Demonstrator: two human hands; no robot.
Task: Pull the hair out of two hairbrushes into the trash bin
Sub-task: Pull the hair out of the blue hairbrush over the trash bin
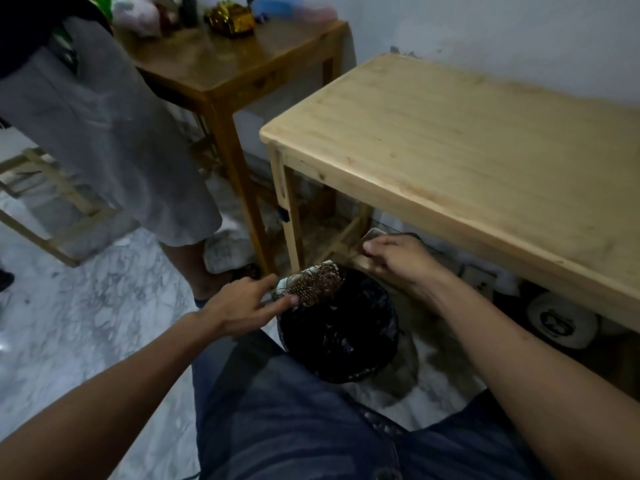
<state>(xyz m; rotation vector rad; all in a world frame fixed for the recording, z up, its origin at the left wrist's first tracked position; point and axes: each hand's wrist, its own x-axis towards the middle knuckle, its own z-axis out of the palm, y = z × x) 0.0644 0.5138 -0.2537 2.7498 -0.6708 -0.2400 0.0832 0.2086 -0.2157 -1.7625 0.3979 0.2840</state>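
A hairbrush (318, 284) with a tangle of brown hair wound through its bristles hangs over the far rim of the trash bin (375, 367). The bin is round, lined with a black bag, and stands on the floor between my knees. My left hand (242, 306) holds the brush from the left, fingers at its near end. My right hand (398, 258) is up and to the right of the brush, above the bin's far edge, with fingertips pinched together. Any strands between them are too fine to make out. Only one brush is in view.
A light wooden table (467, 150) overhangs the bin on the right, with white items (561, 320) beneath it. A darker wooden table (242, 64) with clutter stands behind. Another person's legs in grey shorts (114, 143) stand at the left on the marble floor (86, 323).
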